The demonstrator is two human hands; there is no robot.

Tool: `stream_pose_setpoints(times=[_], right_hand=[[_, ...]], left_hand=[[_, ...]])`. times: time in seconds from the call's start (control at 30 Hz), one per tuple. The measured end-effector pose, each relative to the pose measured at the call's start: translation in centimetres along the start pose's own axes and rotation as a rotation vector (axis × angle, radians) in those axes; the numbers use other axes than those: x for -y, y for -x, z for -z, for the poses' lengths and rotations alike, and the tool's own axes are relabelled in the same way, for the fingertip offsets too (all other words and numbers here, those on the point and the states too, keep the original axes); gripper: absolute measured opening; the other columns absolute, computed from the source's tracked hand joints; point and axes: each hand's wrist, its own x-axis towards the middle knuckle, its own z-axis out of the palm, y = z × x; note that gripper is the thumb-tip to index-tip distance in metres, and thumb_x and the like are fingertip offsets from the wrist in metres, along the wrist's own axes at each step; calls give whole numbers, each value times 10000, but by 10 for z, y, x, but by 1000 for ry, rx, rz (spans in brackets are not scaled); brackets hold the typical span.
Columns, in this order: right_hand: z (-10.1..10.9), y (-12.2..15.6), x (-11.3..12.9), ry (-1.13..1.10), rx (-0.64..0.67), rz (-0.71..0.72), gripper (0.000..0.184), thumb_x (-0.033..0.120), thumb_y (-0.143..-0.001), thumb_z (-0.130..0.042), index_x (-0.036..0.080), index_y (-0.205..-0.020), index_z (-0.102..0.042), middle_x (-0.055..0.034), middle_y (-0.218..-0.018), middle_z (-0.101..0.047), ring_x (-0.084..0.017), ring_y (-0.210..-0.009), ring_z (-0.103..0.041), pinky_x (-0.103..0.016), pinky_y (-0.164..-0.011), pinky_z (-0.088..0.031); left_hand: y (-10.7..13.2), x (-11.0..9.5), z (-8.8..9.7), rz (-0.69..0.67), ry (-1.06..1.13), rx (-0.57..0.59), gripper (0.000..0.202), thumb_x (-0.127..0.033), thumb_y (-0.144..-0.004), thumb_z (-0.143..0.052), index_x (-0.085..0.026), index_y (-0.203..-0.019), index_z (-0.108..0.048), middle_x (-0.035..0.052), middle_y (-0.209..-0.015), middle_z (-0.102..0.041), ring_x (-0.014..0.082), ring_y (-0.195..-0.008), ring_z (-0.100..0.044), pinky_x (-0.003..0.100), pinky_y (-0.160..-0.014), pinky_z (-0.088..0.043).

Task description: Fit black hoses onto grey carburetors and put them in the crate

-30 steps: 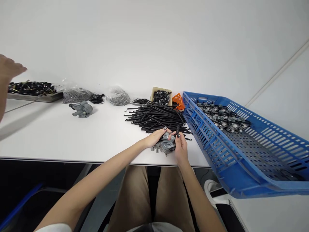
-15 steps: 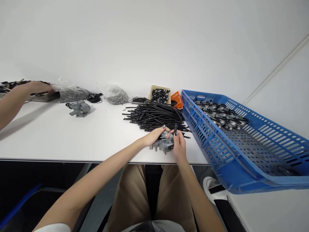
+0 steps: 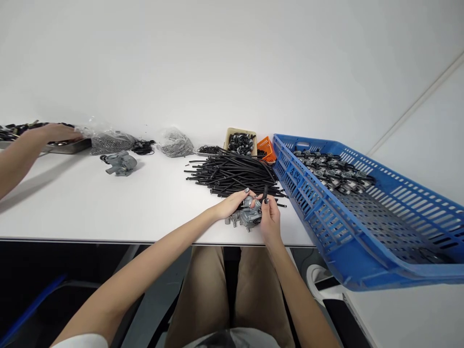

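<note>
Near the table's front edge, a grey metal carburetor (image 3: 249, 217) is held between my two hands. My left hand (image 3: 234, 203) is closed round its left and upper side. On the right, my right hand (image 3: 270, 220) pinches a short black rubber piece (image 3: 265, 192) that stands up at the carburetor's top right; how it joins the body is hidden by my fingers. Just behind my hands lies a pile of black rubber hoses (image 3: 235, 171). Another grey carburetor (image 3: 121, 163) sits apart on the left of the table.
A blue crate (image 3: 308, 198) with several carburetors (image 3: 335, 171) stands at right. Behind the hoses are a cream tray (image 3: 228, 140) of black parts and an orange basket (image 3: 267, 147). Plastic bags of small parts (image 3: 176, 143) lie farther left. A co-worker's hand (image 3: 60, 132) reaches into a metal tray (image 3: 74, 146).
My hands keep the same hold on the carburetor and the black rubber piece. The view has shifted very slightly, and the co-worker's hand stays at the metal tray.
</note>
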Motion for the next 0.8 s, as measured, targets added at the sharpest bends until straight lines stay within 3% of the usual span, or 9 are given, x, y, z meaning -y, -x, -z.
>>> stream_pose_setpoints(times=[0.4, 0.5, 0.6, 0.8], right_hand=[[-5, -3, 5, -42, -31, -41, 322, 525, -978, -463, 245, -916, -610, 0, -734, -641, -192, -768, -611, -305, -730, -459], [-5, -2, 4, -49, -50, -69, 338, 541, -963, -483, 235, -915, -617, 2, -733, -648, -179, -700, -581, -289, -664, -451], [-5, 0, 3, -49, -44, -80, 358, 558, -956, -492, 228, -937, -629, -2, -745, -661, -171, -650, -548, -282, -611, -439], [-3, 3, -1, -57, -55, -93, 372, 567, -942, -518, 220, -934, -651, -21, -780, -683, -192, -718, -601, -303, -684, -496]], left_hand=[[1, 2, 1, 5, -6, 0, 641, -712, -975, -239, -183, -819, -566, 57, -890, -628, 194, -919, -577, 353, -1047, -434], [1, 4, 2, 11, -16, 8, 642, -715, -975, -231, -186, -827, -565, 58, -888, -619, 203, -930, -569, 356, -1033, -431], [3, 5, 2, 5, -30, 19, 634, -701, -980, -245, -177, -871, -585, 57, -868, -614, 201, -926, -574, 342, -1009, -441], [10, 4, 3, -28, -118, 15, 527, -628, -986, -389, -166, -1017, -641, 52, -904, -646, 191, -923, -611, 325, -950, -481]])
